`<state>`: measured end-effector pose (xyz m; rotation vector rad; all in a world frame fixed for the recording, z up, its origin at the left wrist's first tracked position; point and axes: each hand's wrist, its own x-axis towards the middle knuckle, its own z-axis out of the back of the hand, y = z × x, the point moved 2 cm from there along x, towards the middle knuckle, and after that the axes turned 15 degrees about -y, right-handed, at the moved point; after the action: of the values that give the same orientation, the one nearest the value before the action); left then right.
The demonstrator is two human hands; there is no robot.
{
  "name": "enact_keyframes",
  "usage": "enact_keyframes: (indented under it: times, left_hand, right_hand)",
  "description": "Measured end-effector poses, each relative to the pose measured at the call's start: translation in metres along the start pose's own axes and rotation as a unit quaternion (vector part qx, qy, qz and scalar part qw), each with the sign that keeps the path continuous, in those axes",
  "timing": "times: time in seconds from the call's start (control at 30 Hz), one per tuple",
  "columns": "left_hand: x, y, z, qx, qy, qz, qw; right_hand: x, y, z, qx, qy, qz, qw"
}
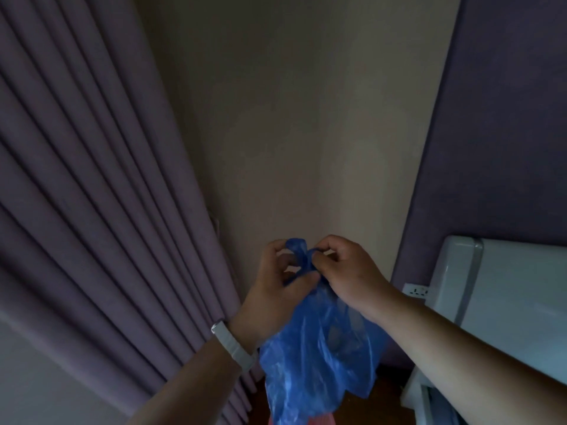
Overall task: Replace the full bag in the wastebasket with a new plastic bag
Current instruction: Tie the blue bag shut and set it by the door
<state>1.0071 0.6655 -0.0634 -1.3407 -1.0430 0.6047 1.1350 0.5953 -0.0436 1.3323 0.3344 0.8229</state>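
Note:
A blue plastic bag [319, 357] hangs in the air in front of me, bulging with something inside. Its two handles are twisted together at the top [302, 256]. My left hand [276, 286] pinches the handles from the left, a pale watch strap on its wrist. My right hand [346, 268] pinches them from the right, fingertips close to the left hand's. A sliver of something pinkish-red [288, 420] shows just below the bag at the bottom edge; I cannot tell what it is. No wastebasket is clearly in view.
Purple pleated curtains [107, 210] fill the left. A beige wall [291, 118] stands ahead, a purple wall [506, 118] to the right. A white appliance [506, 286] and a wall socket [417, 291] sit at the right. Dark wooden floor [389, 391] shows below.

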Motion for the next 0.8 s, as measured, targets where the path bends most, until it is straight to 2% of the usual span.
enact_keyframes:
  times: [0.1, 0.27, 0.37, 0.6, 0.8]
  left_hand:
    - [0.0, -0.003, -0.001, 0.057, 0.051, -0.045, 0.996]
    - [0.002, -0.002, 0.001, 0.031, 0.043, -0.053, 0.997]
    - [0.003, 0.001, 0.001, 0.03, 0.026, -0.039, 0.998]
    - [0.006, 0.004, 0.002, 0.092, 0.008, -0.058, 0.994]
    - [0.005, 0.0, 0.008, 0.112, 0.03, -0.096, 0.989]
  right_hand:
    - [-0.003, 0.003, -0.001, 0.038, 0.021, -0.02, 0.999]
    - [0.0, 0.002, 0.002, 0.058, 0.009, -0.039, 0.998]
    - [0.001, 0.002, 0.001, 0.052, 0.03, -0.059, 0.996]
    - [0.001, -0.003, -0.001, -0.002, 0.067, -0.06, 0.996]
    - [0.003, -0.011, 0.002, 0.039, 0.108, -0.112, 0.987]
